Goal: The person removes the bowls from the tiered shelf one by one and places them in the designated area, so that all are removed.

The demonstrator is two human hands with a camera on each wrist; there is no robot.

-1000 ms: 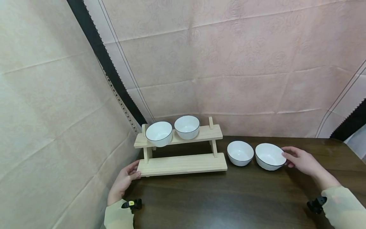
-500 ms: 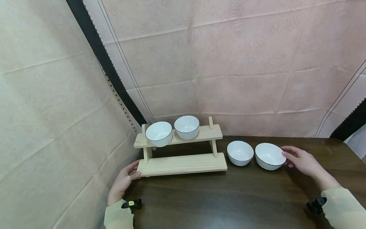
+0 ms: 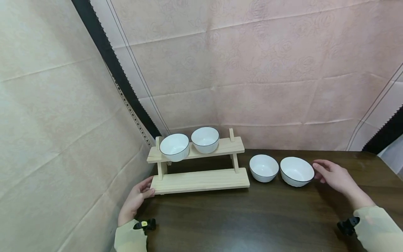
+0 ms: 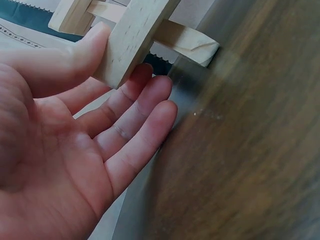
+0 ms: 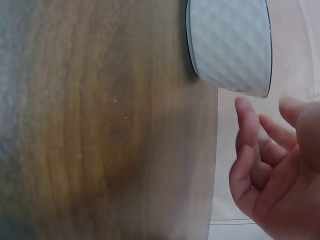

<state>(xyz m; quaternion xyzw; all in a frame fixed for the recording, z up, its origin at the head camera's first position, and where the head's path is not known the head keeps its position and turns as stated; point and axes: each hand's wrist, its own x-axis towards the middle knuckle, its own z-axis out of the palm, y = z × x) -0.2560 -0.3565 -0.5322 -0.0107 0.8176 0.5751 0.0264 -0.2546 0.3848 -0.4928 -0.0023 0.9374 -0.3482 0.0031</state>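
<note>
A two-tier wooden shelf [image 3: 201, 181] stands on the dark table, with one white bowl [image 3: 174, 147] at the left of its upper board and another white bowl [image 3: 205, 140] beside it. My left hand [image 3: 137, 197] pinches the left end of the lower board, thumb above and fingers beneath; the left wrist view shows the board end [image 4: 131, 47] between them. Right of the shelf, two more dark-rimmed bowls sit upright on the table, a nearer-shelf bowl [image 3: 264, 168] and a rightmost bowl [image 3: 297, 171]. My right hand [image 3: 334, 176], fingers loosely bent, is just off the rightmost bowl's diamond-textured side [image 5: 230, 45].
The brown wooden table [image 3: 236, 217] runs up to a pale patterned cloth backdrop [image 3: 252, 70]. Another cloth wall [image 3: 63, 122] rises close beside my left arm. Black straps with small devices sit on both wrists.
My right hand has let go of the rightmost bowl and drawn slightly to the right. The left hand, the shelf and the bowls stay where they were.
</note>
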